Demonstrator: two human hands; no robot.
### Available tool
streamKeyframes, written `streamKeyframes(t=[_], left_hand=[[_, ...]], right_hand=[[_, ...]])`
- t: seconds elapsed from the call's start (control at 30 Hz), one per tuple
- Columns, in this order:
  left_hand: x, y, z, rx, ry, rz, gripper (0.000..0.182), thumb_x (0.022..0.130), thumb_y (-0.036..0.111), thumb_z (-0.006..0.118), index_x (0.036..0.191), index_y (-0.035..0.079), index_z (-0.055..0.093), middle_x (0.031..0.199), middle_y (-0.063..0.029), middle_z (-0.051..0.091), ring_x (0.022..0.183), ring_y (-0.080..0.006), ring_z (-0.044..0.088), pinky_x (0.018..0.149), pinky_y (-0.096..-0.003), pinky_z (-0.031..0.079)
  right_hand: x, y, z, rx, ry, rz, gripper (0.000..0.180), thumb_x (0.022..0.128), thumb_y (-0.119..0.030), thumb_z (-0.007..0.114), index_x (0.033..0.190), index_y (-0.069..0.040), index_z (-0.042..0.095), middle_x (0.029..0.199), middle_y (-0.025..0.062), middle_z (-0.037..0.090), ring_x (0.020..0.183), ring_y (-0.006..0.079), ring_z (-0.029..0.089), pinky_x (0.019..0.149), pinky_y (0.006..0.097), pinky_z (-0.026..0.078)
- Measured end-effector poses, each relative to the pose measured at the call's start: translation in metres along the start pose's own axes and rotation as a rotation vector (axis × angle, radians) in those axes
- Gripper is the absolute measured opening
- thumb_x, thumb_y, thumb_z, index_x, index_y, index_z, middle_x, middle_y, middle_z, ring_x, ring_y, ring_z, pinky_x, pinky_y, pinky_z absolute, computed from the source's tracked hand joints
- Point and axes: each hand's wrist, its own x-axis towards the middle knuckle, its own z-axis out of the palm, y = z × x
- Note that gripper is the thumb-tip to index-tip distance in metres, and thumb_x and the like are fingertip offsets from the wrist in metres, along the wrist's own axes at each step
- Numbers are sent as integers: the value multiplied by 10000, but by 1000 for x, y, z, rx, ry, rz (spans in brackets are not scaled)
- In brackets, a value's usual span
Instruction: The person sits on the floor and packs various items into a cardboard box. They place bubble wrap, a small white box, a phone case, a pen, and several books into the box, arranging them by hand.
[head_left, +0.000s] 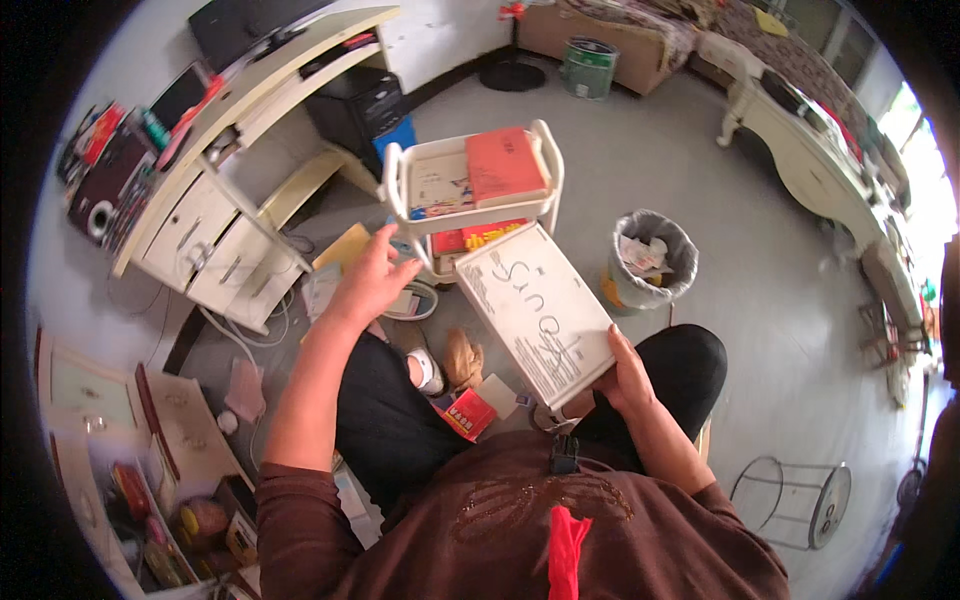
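Note:
My right hand (626, 375) grips the lower right corner of a flat white box (529, 311) that bears printing and large handwriting. The box is tilted in front of my knees, its upper end overlapping a white plastic tiered cart (480, 216). On the cart's top tier lie a red-covered book (506, 163) and a pale booklet (439, 184). Red and yellow items (491, 236) show on the tier below, partly hidden by the box. Nothing is held in my left hand (379, 277); its fingers are apart beside the cart's left side, and contact is unclear.
A lined wastebasket (652, 259) with paper stands right of the cart. The desk (255, 75) is at left, an opened drawer (172, 517) full of items at lower left. A red packet (470, 414) and brown bag (463, 360) lie between my feet. A toppled stool (795, 502) lies right.

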Motion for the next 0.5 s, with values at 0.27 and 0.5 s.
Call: streamKeyframes(t=[0.27,0.5], left_hand=[[37,1,31,571,-247,-44,689,915,374,729,1480,64,485,1250,-240,690,1150,-407,676,976,-494,530],[56,8,43,504,-324,12,499,901,325,736,1317,78,614,1109,-266,716,1082,-431,685,913,-534,542]], right_hand=[[33,-9,-10,101,353,-120,609,1035,-600,545,1417,-126,541,1272,120,679,1100,288,712,765,498,644],[79,-43,19,9,157,-187,671,1043,-627,501,1485,-121,492,1274,120,698,1060,260,742,757,430,662]])
